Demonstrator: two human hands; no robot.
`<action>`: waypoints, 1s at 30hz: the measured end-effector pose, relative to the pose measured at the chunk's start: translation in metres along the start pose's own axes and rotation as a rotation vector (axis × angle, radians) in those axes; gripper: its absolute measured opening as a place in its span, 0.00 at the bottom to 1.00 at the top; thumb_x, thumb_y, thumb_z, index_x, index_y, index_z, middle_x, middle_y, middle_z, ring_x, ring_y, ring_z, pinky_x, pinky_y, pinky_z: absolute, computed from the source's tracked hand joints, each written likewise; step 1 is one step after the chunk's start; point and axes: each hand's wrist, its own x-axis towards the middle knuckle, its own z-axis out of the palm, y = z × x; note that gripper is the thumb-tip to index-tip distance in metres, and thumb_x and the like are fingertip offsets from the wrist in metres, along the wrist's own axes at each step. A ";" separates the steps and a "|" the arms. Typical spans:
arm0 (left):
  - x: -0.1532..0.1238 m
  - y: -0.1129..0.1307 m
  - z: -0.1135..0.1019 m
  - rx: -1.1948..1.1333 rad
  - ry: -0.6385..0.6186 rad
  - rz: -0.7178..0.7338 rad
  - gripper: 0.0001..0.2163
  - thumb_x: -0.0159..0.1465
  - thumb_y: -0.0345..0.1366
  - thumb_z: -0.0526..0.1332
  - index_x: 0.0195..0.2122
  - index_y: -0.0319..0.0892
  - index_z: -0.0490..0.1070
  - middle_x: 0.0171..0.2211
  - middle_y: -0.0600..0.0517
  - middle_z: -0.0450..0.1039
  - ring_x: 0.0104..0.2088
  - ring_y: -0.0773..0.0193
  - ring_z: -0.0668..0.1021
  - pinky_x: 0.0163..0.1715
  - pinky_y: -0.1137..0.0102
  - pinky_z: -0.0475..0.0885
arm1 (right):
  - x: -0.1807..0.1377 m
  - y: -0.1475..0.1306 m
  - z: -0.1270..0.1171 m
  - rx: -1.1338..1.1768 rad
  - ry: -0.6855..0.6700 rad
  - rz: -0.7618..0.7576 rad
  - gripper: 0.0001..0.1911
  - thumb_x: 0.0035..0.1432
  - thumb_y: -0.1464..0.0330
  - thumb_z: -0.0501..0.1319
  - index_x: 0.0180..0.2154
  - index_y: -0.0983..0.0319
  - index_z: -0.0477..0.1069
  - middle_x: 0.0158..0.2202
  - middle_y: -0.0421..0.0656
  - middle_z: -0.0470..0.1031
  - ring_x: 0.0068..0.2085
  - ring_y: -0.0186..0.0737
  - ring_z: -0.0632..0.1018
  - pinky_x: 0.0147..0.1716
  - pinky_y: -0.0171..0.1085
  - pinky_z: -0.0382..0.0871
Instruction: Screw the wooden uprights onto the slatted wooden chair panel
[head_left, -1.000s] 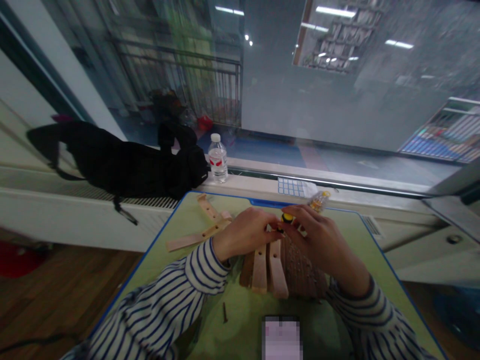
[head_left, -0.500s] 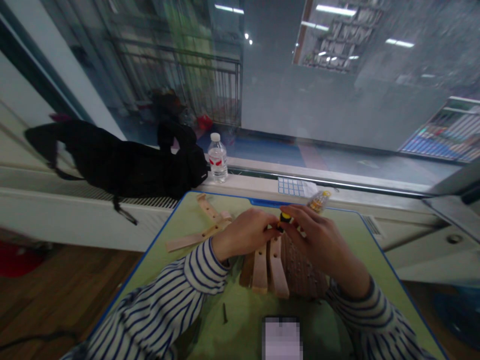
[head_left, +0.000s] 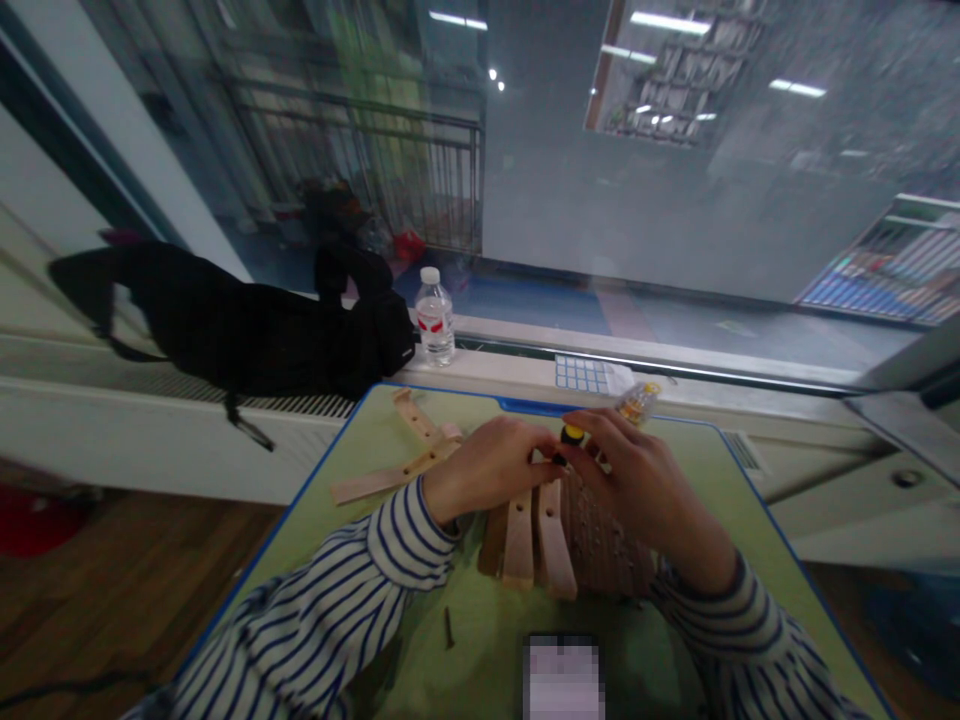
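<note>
My right hand [head_left: 649, 490] is closed round a short screwdriver [head_left: 572, 434] with a yellow and black handle, held upright. Its lower end is hidden by fingers. My left hand [head_left: 499, 462] pinches just below the handle, and what sits between those fingertips is too hidden to name. Under both hands lie two pale wooden strips [head_left: 519, 545] with drilled holes, side by side on a brown wooden board [head_left: 604, 545]. Small metal screws [head_left: 616, 535] appear to dot the board's right part. More wooden pieces [head_left: 420, 455], joined at an angle, rest left of my left hand.
A loose screw [head_left: 448, 628] and a phone-like object with a blurred screen [head_left: 564, 680] lie on the green, blue-edged table [head_left: 315, 560]. Behind it, the sill bears a black bag [head_left: 247, 325], a water bottle [head_left: 435, 320], a gridded sheet [head_left: 583, 373] and a small clear container with a yellow top [head_left: 639, 402].
Both hands stay almost in place around the screwdriver. The fingers of my right hand shift slightly on its handle. The wooden pieces look unmoved.
</note>
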 end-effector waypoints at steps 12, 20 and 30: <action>0.001 0.000 0.000 0.000 -0.028 -0.001 0.07 0.63 0.36 0.59 0.36 0.42 0.76 0.35 0.49 0.78 0.37 0.60 0.78 0.34 0.71 0.66 | -0.002 0.004 0.001 0.024 -0.006 -0.056 0.16 0.64 0.69 0.53 0.53 0.61 0.65 0.52 0.49 0.73 0.46 0.46 0.77 0.42 0.46 0.74; 0.001 -0.002 0.002 0.014 -0.038 0.033 0.07 0.64 0.34 0.56 0.37 0.42 0.75 0.37 0.49 0.78 0.39 0.60 0.78 0.35 0.70 0.66 | 0.000 0.003 0.002 -0.011 0.007 -0.026 0.14 0.64 0.65 0.54 0.50 0.62 0.67 0.46 0.48 0.75 0.41 0.44 0.79 0.39 0.43 0.73; 0.000 0.000 -0.001 0.022 -0.003 -0.004 0.07 0.62 0.38 0.60 0.35 0.42 0.75 0.33 0.51 0.77 0.34 0.62 0.77 0.30 0.72 0.64 | 0.001 0.004 0.003 0.007 0.006 -0.004 0.14 0.64 0.65 0.54 0.50 0.62 0.66 0.45 0.47 0.75 0.35 0.39 0.78 0.35 0.40 0.73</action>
